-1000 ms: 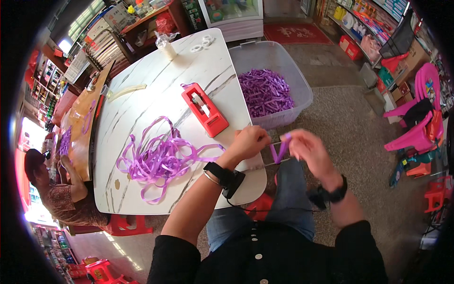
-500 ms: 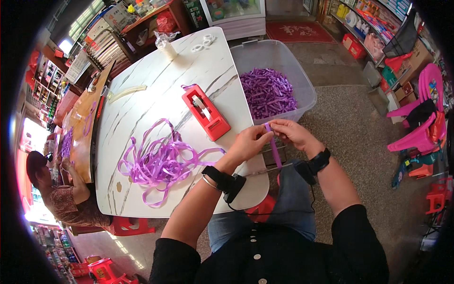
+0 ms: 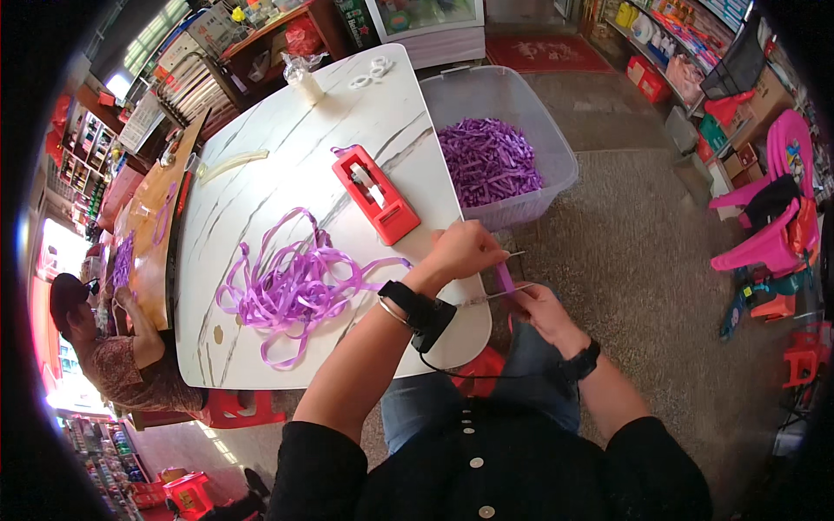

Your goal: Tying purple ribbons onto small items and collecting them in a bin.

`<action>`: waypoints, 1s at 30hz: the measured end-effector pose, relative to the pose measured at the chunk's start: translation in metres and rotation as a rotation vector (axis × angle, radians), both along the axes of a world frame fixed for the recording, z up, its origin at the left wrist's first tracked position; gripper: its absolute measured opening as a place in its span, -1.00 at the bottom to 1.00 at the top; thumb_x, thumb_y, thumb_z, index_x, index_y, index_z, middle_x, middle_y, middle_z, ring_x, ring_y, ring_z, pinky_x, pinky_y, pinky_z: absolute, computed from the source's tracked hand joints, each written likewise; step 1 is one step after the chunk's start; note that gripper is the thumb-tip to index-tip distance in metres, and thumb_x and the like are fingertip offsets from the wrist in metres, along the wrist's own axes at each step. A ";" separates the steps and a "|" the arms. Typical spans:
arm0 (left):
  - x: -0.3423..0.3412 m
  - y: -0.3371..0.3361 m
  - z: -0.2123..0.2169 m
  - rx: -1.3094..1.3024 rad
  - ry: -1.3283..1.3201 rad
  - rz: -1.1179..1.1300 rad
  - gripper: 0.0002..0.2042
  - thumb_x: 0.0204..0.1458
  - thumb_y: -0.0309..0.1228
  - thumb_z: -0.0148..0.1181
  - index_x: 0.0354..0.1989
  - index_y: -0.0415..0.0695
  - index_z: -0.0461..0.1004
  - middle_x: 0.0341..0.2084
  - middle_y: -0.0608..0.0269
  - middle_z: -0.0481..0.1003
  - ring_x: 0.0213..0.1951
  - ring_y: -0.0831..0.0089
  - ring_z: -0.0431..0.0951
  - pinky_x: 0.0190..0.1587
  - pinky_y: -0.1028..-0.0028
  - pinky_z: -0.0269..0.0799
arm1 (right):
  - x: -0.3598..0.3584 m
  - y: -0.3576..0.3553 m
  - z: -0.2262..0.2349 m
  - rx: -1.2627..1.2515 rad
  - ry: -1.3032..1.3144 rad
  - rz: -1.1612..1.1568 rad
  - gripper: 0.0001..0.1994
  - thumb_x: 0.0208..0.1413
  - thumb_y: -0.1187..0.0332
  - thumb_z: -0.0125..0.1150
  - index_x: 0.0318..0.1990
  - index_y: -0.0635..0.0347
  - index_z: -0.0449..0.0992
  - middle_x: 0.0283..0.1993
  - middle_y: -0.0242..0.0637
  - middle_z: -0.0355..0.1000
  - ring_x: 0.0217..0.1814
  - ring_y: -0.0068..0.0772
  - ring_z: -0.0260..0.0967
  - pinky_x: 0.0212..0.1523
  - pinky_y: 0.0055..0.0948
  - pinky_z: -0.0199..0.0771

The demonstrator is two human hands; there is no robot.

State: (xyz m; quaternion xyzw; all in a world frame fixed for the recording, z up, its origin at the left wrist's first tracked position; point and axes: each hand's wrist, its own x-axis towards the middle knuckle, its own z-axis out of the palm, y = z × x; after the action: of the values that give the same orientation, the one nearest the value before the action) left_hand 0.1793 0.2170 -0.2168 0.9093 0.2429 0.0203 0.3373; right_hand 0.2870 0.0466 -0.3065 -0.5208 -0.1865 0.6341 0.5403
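Observation:
A short strip of purple ribbon [image 3: 504, 278] stretches between my two hands, just off the right edge of the white marbled table [image 3: 261, 187]. My left hand [image 3: 466, 250] pinches its upper end above the table corner. Lower down and nearer to me, my right hand [image 3: 546, 314] grips the other end with closed fingers. Thin metal rods [image 3: 497, 295] jut from the table's edge beside the ribbon; how they are fixed is hidden. On the table lies a loose tangle of purple ribbon [image 3: 300, 282], its tail reaching toward my left wrist. A red tape dispenser [image 3: 375, 195] stands beyond my left hand.
A clear plastic bin [image 3: 556, 143] full of purple ribbon pieces [image 3: 491, 165] stands against the table's right side. Toward the far end are a bag-wrapped bundle [image 3: 306, 87] and white rings [image 3: 372, 74]. Another person [image 3: 122, 347] sits at a wooden table on the left.
My hands were together at the ribbon's top. Now my right hand has moved down and toward me to its lower end, while my left has shifted slightly, staying at the top.

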 end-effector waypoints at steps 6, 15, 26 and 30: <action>0.004 -0.003 0.012 0.055 0.112 0.001 -0.78 -0.20 -0.16 0.15 -0.50 -0.04 0.54 -0.69 0.15 0.43 -0.60 0.27 0.43 -0.57 0.32 0.23 | -0.027 0.000 0.014 0.264 0.186 -0.317 -0.94 0.08 0.41 0.00 -0.38 0.15 0.38 -0.40 -0.37 0.41 -0.41 -0.59 0.38 -0.45 -0.64 0.35; 0.008 -0.001 0.009 0.011 0.241 0.013 -0.75 -0.21 -0.09 0.11 -0.49 0.03 0.55 -0.59 0.25 0.48 -0.38 0.28 0.47 -0.38 0.24 0.21 | -0.032 0.000 0.023 0.221 0.248 -0.369 -0.94 0.01 0.44 0.10 -0.36 0.13 0.36 -0.40 -0.36 0.42 -0.41 -0.55 0.40 -0.49 -0.68 0.34; -0.037 -0.044 0.027 -0.241 -0.275 0.191 -0.70 0.06 -0.24 -0.06 -0.41 -0.25 0.46 -0.73 0.31 0.30 -0.61 0.52 0.32 -0.52 0.53 0.24 | -0.018 -0.006 0.030 0.055 0.136 -0.146 -0.88 0.00 0.29 0.14 -0.36 0.10 0.45 -0.49 -0.50 0.41 -0.50 -0.69 0.34 -0.55 -0.76 0.22; -0.058 -0.074 0.034 -0.871 -0.090 0.215 -0.58 0.15 -0.13 -0.27 -0.14 -0.24 0.36 -0.74 0.41 0.23 -0.69 0.70 0.19 -0.64 0.66 0.09 | -0.013 -0.007 0.036 0.035 0.088 -0.065 -0.90 0.01 0.30 0.12 -0.38 0.09 0.44 -0.56 -0.54 0.36 -0.58 -0.74 0.29 -0.60 -0.78 0.18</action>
State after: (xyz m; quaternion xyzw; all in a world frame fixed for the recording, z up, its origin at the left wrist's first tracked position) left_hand 0.1213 0.1435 -0.1832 0.6505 0.3069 -0.0094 0.6947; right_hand 0.2737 0.0391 -0.2709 -0.4887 -0.1563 0.6352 0.5774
